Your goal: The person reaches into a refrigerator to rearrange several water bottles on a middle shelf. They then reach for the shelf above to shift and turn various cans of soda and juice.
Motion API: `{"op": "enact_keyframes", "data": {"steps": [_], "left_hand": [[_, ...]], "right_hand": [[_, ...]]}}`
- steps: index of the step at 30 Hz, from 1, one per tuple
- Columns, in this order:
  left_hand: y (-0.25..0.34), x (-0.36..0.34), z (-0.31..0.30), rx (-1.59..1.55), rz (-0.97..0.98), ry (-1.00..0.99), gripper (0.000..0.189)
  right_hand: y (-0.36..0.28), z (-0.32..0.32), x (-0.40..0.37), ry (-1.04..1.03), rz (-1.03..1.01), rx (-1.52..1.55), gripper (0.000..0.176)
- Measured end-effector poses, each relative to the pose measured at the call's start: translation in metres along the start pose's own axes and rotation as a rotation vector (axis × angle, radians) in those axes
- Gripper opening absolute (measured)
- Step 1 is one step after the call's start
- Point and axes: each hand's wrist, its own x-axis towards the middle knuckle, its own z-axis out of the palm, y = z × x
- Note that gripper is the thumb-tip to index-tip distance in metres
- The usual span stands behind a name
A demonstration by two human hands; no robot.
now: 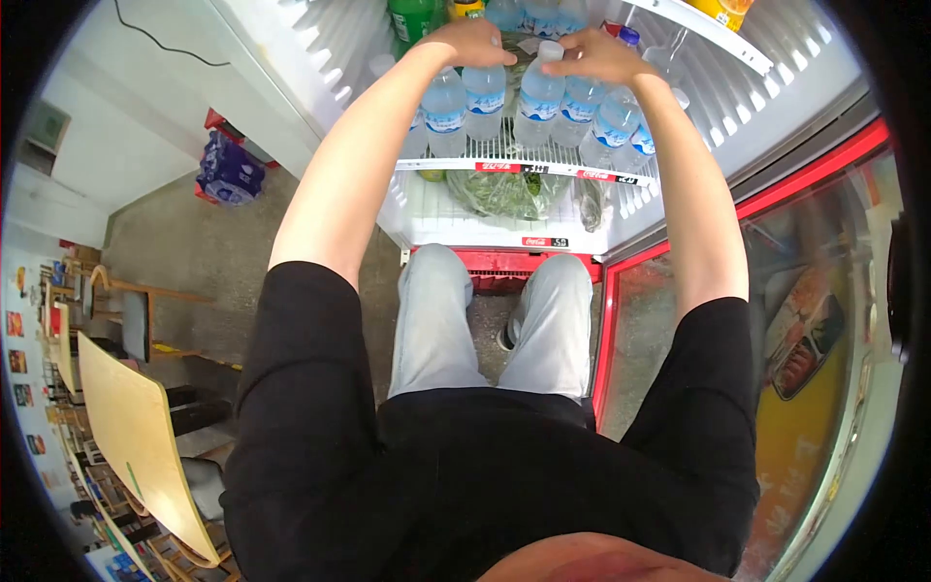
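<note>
Both arms reach into an open fridge with several clear water bottles on its wire shelf. My left hand is over the caps of the left bottles, its fingers apart and pointing right. My right hand lies over the right bottles; its thumb and fingers are by the white cap of the middle bottle. Whether it grips that cap is too unclear to tell. Between the hands, a green bundle in plastic shows behind the front bottles.
Bagged greens lie on the lower shelf. The red-edged glass door stands open at the right. A purple pack is on the floor at the left, with a wooden table nearer. A green bottle stands at the back left.
</note>
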Motion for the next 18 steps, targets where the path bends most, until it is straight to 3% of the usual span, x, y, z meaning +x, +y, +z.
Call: {"op": "enact_keyframes", "data": {"steps": [3, 6, 10, 11, 14, 15, 18], "left_hand": [[0.002, 0.001, 0.005, 0.018, 0.027, 0.049, 0.061], [-0.003, 0.018, 0.009, 0.205, 0.074, 0.011, 0.053], [0.006, 0.007, -0.002, 0.193, 0.045, -0.101, 0.043], [-0.010, 0.023, 0.010, 0.384, 0.218, -0.101, 0.044], [0.009, 0.004, -0.006, 0.197, 0.085, -0.157, 0.043], [0.003, 0.010, 0.001, 0.262, 0.167, -0.102, 0.042], [0.017, -0.005, -0.010, 0.073, 0.017, -0.109, 0.041]], "right_hand": [[-0.013, -0.009, -0.002, -0.111, 0.046, -0.027, 0.071], [-0.006, -0.005, 0.001, -0.118, 0.082, 0.031, 0.067], [0.019, 0.005, 0.006, -0.073, -0.077, 0.171, 0.060], [0.014, 0.000, 0.003, -0.078, -0.062, 0.135, 0.060], [0.022, -0.001, 0.006, -0.105, -0.072, 0.111, 0.062], [0.028, 0.002, 0.007, -0.071, -0.092, 0.094, 0.062], [0.030, 0.003, 0.007, -0.058, -0.111, 0.031, 0.065]]}}
